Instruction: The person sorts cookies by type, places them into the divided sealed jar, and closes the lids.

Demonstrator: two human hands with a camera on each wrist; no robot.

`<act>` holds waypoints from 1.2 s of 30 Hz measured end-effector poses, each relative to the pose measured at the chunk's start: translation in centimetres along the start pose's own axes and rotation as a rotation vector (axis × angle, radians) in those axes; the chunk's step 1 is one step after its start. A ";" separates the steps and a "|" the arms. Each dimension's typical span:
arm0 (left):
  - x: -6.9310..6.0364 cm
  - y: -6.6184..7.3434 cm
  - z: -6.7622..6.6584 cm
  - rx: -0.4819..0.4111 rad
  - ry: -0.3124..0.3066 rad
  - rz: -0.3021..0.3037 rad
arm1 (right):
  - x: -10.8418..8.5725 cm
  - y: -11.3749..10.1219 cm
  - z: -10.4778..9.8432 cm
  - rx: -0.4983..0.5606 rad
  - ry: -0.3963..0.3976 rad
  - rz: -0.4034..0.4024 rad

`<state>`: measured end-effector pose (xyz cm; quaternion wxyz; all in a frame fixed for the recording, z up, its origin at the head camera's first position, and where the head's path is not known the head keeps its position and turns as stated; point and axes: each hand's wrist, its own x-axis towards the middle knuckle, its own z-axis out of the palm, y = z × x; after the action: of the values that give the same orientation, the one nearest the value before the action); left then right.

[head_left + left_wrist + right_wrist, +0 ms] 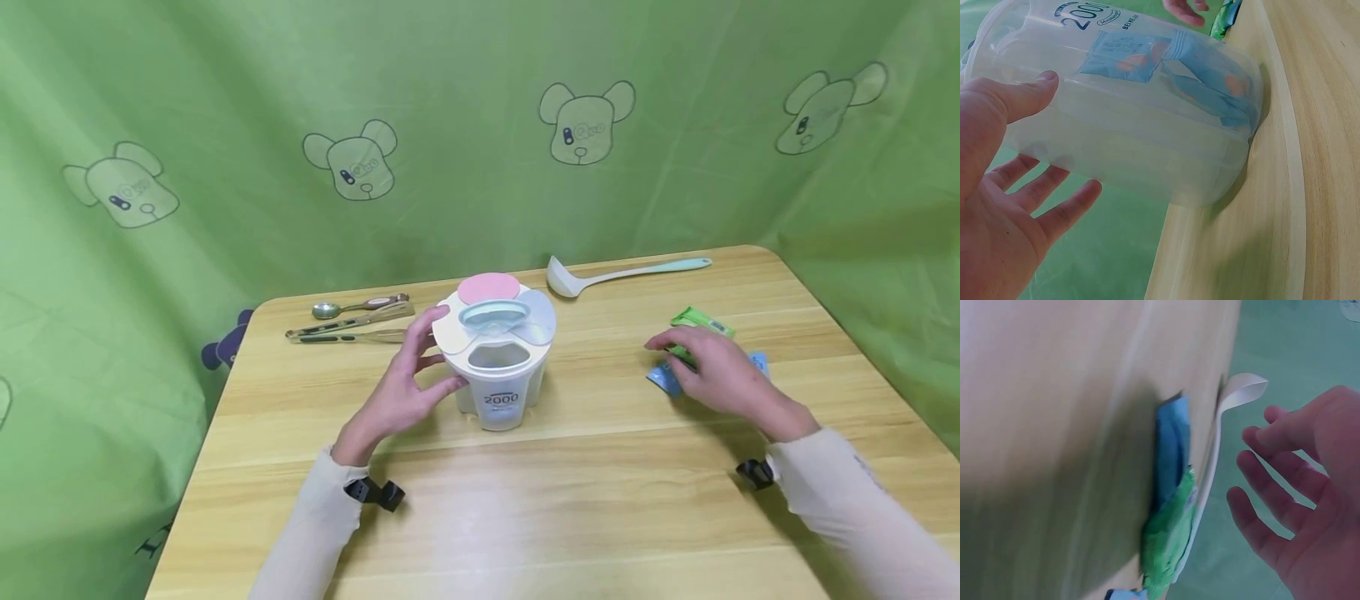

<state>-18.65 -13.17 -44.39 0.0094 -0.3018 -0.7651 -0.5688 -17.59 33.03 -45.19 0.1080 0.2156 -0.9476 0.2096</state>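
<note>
A translucent container (501,402) marked 2000 stands upright, its lid showing a pink, a white and a bluish section, with one front opening uncovered. My left hand (401,387) holds its left side, thumb in front and fingers behind. Blue packets (1125,56) lie inside it in the left wrist view. My right hand (712,371) is above a green packet (701,320) and blue packets (663,379), fingers loosely bent with nothing between them. In the right wrist view, the green packet (1169,540) overlaps a blue packet (1172,444).
A ladle (567,282) lies at the table's back edge. At the back left are a spoon (327,311), tongs (356,320) and another long utensil (375,337). A green curtain (465,167) hangs behind the wooden table (480,517).
</note>
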 end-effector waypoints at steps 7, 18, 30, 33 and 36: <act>0.0 -0.1 0.0 0.002 0.000 0.004 | -0.5 0.4 -0.1 0.015 -0.154 0.097; 0.1 -0.2 0.0 -0.001 -0.003 0.009 | -0.1 0.9 0.3 -0.046 -0.253 0.116; 0.0 -0.2 0.0 -0.001 -0.002 0.011 | 0.3 0.1 0.5 -0.061 -0.259 0.085; 0.1 -0.1 0.0 0.001 -0.001 0.014 | 0.4 0.0 0.6 -0.068 -0.252 0.095; 0.1 -0.1 0.0 0.002 -0.002 0.013 | 0.6 -0.2 0.7 -0.072 -0.242 0.108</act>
<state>-18.74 -13.13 -44.44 0.0126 -0.3072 -0.7638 -0.5675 -18.11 32.30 -45.58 -0.0107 0.1838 -0.9708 0.1535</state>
